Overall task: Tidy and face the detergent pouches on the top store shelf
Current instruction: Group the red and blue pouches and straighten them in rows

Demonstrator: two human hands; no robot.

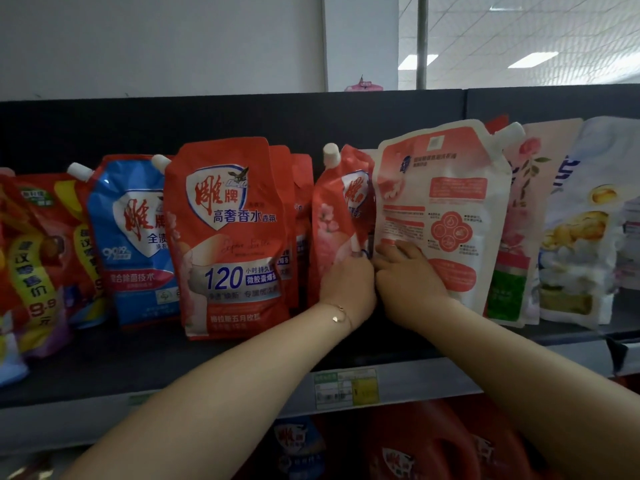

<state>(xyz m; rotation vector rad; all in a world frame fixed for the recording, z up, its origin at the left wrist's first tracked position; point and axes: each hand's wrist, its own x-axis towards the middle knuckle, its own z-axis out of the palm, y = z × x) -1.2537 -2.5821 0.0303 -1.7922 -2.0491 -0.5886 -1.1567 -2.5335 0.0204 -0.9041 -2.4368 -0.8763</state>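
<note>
On the top shelf [138,368], the pink pouch [446,202] stands with its back side out, just right of a red pouch [332,223]. The right hand [408,278] grips its lower left edge, fingers pressed together over the print. The left hand [346,282], touching the right, curls its fingers around the red pouch's right edge.

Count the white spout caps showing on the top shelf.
4: blue pouch's cap, big red pouch's cap, middle red pouch's cap, backwards pouch's cap. Others may be hidden behind.
</note>
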